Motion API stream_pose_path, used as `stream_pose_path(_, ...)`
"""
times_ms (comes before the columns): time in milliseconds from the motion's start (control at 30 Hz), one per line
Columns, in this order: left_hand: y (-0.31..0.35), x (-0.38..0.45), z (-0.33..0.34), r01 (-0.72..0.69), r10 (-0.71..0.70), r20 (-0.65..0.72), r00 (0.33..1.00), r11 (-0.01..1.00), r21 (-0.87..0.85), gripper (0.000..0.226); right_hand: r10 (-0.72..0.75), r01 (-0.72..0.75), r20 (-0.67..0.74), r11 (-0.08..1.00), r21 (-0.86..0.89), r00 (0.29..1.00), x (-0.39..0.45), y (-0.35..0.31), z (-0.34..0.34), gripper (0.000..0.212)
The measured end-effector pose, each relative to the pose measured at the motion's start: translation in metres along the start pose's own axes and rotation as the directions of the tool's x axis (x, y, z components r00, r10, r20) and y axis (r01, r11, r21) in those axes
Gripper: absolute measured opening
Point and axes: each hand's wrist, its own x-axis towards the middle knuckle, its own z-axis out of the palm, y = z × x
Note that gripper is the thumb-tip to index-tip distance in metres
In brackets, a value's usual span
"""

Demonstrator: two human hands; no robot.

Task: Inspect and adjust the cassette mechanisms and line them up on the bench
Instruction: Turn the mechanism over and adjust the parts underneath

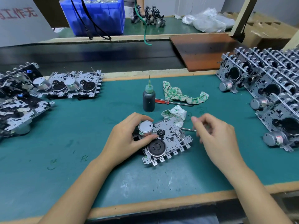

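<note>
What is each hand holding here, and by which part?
The left hand grips the cassette mechanism by its silver motor can. The right hand is blurred; a thin metal tool pokes out at its fingertips, but the grip cannot be told.

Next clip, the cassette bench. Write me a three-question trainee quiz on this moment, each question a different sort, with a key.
1. True or false: the left hand grips the silver motor of the cassette mechanism lying on the green mat.
2. What lies partly under the printed cloth, just right of the oil bottle? A) tweezers B) a red-handled screwdriver C) a brush
3. Fill in: the mechanisms standing on edge in tight rows are on the bench's ____ side.

Key: 1 true; 2 B; 3 right. The right hand is motion-blurred, so do not quiz on its grip.
</note>
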Motion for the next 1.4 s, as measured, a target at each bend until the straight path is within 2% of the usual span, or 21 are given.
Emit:
stream_pose_path(67,0.000,0.000,0.000,-0.005,0.005,-0.006,1.000,1.000,0.005,0.037,0.034,-0.034,-0.007,0.999,-0.034,0.999,-0.013,0.007,-0.004,0.042)
stream_pose_path(133,0.000,0.000,0.000,0.001,0.000,-0.023,1.000,1.000,0.009,0.037,0.062,-0.062,-0.003,0.998,-0.027,0.998,-0.022,0.010,-0.005,0.039)
stream_pose_path(200,0.001,0.000,0.001,0.020,-0.020,-0.046,0.999,1.000,-0.004,0.035,0.115,-0.112,0.071,0.993,-0.045,0.991,-0.026,0.011,-0.004,0.035)
stream_pose_path(267,0.003,0.000,0.001,0.043,-0.045,-0.071,0.996,0.999,-0.029,0.031,0.147,-0.141,0.193,0.989,-0.041,0.970,-0.027,0.010,-0.002,0.043)
stream_pose_path(367,0.007,0.000,0.000,0.102,-0.112,-0.115,0.987,0.991,-0.088,0.022,0.071,-0.105,0.254,0.987,0.121,0.965,-0.028,0.005,-0.005,0.042)
stream_pose_path(433,0.010,0.001,-0.001,0.175,-0.207,-0.132,0.970,0.960,-0.220,0.016,0.027,-0.105,0.254,0.948,0.299,0.967,-0.027,-0.001,-0.008,0.035)
stream_pose_path(500,0.014,0.001,0.000,0.225,-0.291,-0.126,0.948,0.898,-0.377,0.022,0.000,-0.119,0.259,0.888,0.444,0.966,-0.023,-0.008,-0.009,0.030)
stream_pose_path(600,0.016,0.002,0.001,0.292,-0.378,-0.078,0.923,0.816,-0.498,0.030,-0.030,-0.106,0.239,0.837,0.536,0.971,-0.013,-0.021,-0.005,0.028)
stream_pose_path(700,0.014,0.005,-0.001,0.349,-0.454,-0.064,0.889,0.759,-0.550,0.029,-0.021,-0.086,0.189,0.836,0.541,0.982,-0.003,-0.033,0.002,0.027)
stream_pose_path(767,0.012,0.004,-0.003,0.390,-0.482,0.023,0.876,0.679,-0.622,0.027,-0.019,-0.068,0.158,0.846,0.529,0.987,0.002,-0.040,0.007,0.026)
stream_pose_path(800,0.013,0.004,-0.003,0.401,-0.467,0.080,0.880,0.644,-0.652,0.024,-0.024,-0.060,0.149,0.843,0.535,0.989,0.005,-0.043,0.008,0.023)
stream_pose_path(867,0.013,0.002,-0.004,0.402,-0.432,0.128,0.893,0.636,-0.658,0.006,-0.048,-0.034,0.129,0.825,0.564,0.990,0.009,-0.050,0.010,0.018)
stream_pose_path(967,0.009,0.003,-0.005,0.417,-0.476,0.100,0.874,0.628,-0.657,0.026,-0.082,0.003,0.110,0.815,0.579,0.991,0.012,-0.053,0.011,0.010)
stream_pose_path(1233,0.011,0.004,-0.004,0.457,-0.506,0.144,0.851,0.575,-0.679,0.008,-0.070,0.004,0.113,0.866,0.500,0.991,0.006,-0.037,0.016,0.021)
stream_pose_path(1333,0.011,0.007,-0.006,0.464,-0.558,0.113,0.822,0.540,-0.702,0.028,-0.055,-0.003,0.102,0.865,0.502,0.993,0.004,-0.031,0.015,0.019)
stream_pose_path(1400,0.012,0.007,-0.006,0.476,-0.572,0.114,0.812,0.537,-0.696,0.031,-0.044,-0.010,0.092,0.858,0.513,0.995,0.004,-0.029,0.014,0.019)
